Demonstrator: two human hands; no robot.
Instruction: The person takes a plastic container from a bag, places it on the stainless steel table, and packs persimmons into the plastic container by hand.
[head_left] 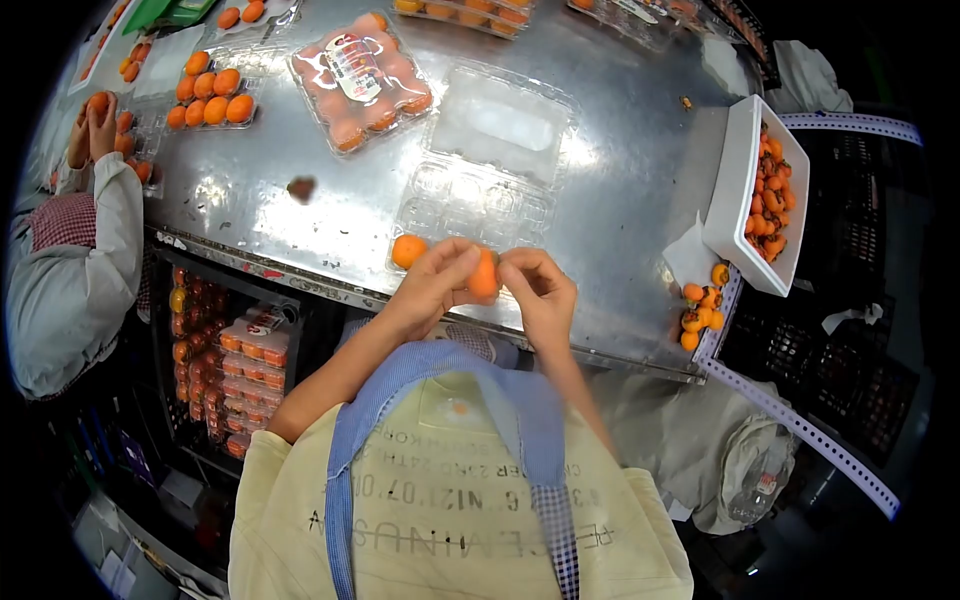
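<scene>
Head view: in left hand (pixel 432 285), a smooth, rounded orange fruit (pixel 483 277), gripped between thumb and bent fingers, gap just fruit-wide. At its right edge, right hand (pixel 541 292), thumb and forefinger drawn close together; cannot tell whether pinching skin or leafy top. Fruit held above near edge of tabletop (pixel 625 250), shiny scuffed metal.

Just beyond hands: opened clear plastic pack (pixel 478 198), thin, glossy, with rounded moulded cups and flat lid folded back. In its near left corner, single round fruit (pixel 408 251), just beside left hand. Farther off, filled pack (pixel 345 95), clear plastic, bulging over round fruit, with printed label (pixel 353 66).

To the right: white box (pixel 722 185), smooth-walled, rectangular, tilted, holding small orange fruits with darker tops (pixel 771 200). Near it, loose cluster (pixel 704 308) at tabletop corner.

Far left: co-worker's hands (pixel 92 132) around another orange fruit (pixel 98 102), beside pale, wrinkled cloth sleeve (pixel 117 225). Below tabletop, stacked plastic packs (pixel 252 375) in dark crate.
</scene>
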